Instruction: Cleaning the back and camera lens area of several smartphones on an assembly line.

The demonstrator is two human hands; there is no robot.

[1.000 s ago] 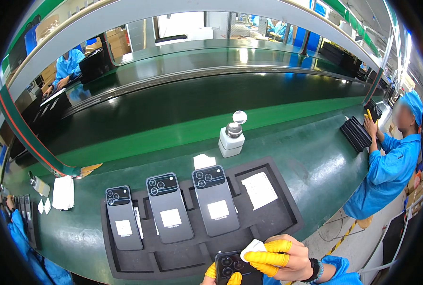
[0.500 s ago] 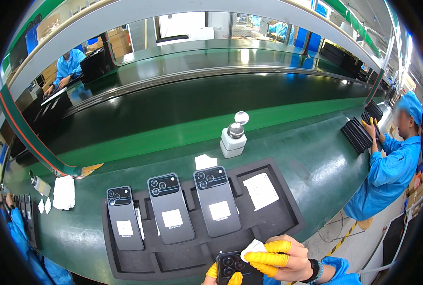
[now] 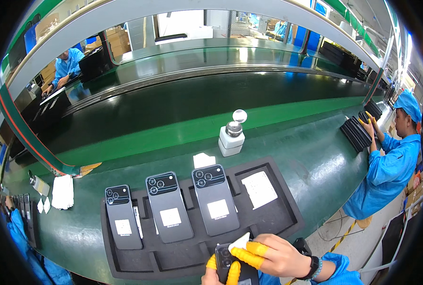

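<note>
Two grips closed: left hand (image 3: 213,274) is steadying a dark rectangular phone (image 3: 224,256) before the black foam tray (image 3: 180,260); right hand (image 3: 280,256) is pressing a white soft wipe (image 3: 240,241), apparently cleaning; next calls for steady support.

The held phone (image 3: 247,273) is cut off below.

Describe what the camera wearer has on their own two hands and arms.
The right hand wears wrinkled yellow finger covers; at its wrist are a black band and a grey-blue beaded bracelet, below a loose blue sleeve. The left hand also wears yellow finger covers; its wrist is out of view.
</note>
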